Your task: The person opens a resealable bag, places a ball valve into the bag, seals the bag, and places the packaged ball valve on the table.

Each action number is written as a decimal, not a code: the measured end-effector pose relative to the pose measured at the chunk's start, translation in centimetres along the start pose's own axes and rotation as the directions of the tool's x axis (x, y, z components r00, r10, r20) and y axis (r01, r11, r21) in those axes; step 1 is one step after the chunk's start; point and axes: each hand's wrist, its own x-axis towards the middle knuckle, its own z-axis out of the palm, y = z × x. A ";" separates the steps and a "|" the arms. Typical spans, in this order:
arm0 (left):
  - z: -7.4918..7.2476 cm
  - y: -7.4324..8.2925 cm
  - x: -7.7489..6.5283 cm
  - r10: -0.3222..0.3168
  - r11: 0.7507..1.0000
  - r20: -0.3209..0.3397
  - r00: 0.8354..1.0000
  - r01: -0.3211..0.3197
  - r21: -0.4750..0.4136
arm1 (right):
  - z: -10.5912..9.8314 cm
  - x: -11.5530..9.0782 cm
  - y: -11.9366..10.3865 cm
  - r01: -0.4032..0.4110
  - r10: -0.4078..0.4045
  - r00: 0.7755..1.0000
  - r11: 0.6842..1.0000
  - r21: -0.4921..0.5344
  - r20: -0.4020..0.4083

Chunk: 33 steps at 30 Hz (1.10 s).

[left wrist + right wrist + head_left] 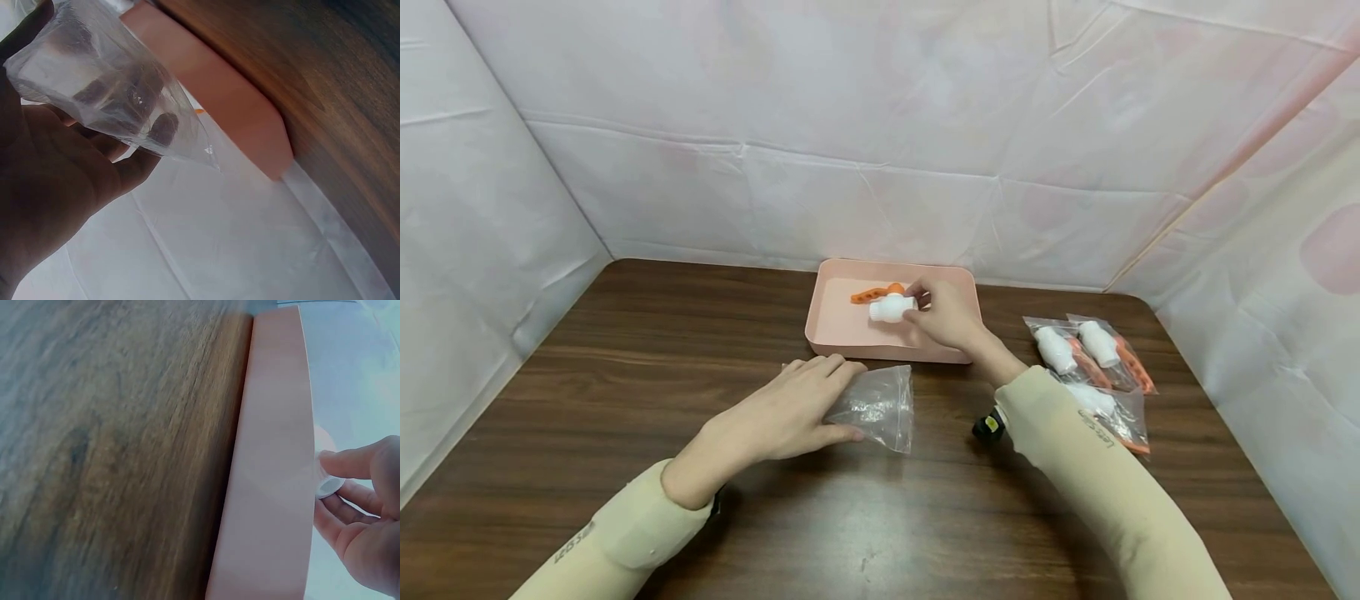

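Observation:
My right hand [947,315] reaches over the pink tray [838,327] and pinches one end of a white plastic ball valve [889,310] between thumb and fingers. The valve's orange lever handle [871,295] points left, inside the tray's outline. Part of the white valve end [329,486] shows past the tray wall in the right wrist view. In front of the tray, my left hand [797,404] holds a clear plastic bag [883,408], whose end sticks out to the right. Seen from the left wrist, the bag [106,81] lies across the fingers, which show through it.
Several clear bags with white valves [1099,343] and orange handles lie at the right of the brown wooden table [700,333]. White cloth walls [850,125] stand behind and on both sides. A black wrist device [988,427] hangs under the right sleeve.

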 end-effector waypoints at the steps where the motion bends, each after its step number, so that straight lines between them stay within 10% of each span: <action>1: 0.0 0.0 0.0 -0.002 1.000 0.001 1.000 0.002 -0.003 | -0.1 -0.1 0.1 0.014 -0.014 1.000 1.000 0.019 -0.008; 33: 0.3 -2.3 0.2 -0.052 0.996 -0.065 0.996 0.047 -0.078 | -2.4 -5.2 -0.2 -0.006 0.019 0.989 0.996 0.090 -0.149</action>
